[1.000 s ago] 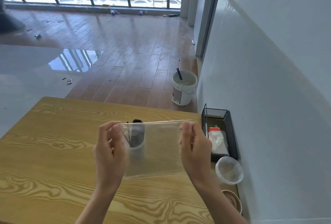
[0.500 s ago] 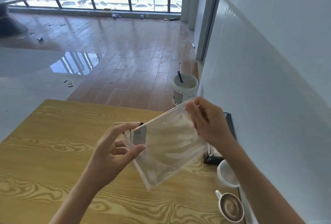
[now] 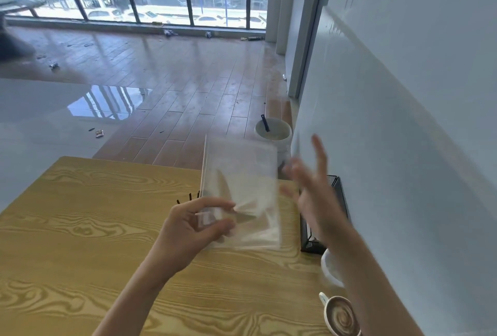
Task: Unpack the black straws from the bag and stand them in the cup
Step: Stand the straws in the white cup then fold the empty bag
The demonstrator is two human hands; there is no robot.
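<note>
My left hand point(image 3: 196, 225) pinches the lower left corner of a clear plastic bag point(image 3: 242, 190), which stands upright above the wooden table point(image 3: 80, 228) and looks empty. My right hand point(image 3: 314, 190) is blurred, to the right of the bag, fingers spread and off the plastic. A few black straw tips point(image 3: 188, 198) stick up just left of the bag, above my left hand. The cup that holds them is hidden behind my left hand and the bag.
A black mesh tray point(image 3: 336, 201) sits against the white wall on the right. A white lid or bowl point(image 3: 330, 268) and a mug of latte point(image 3: 341, 317) lie near the table's right front. A white bucket point(image 3: 274, 134) stands on the floor beyond the table.
The bag went from both hands to the left hand alone and swung upright. My right hand let go and opened to the right. The view tilted up slightly.
</note>
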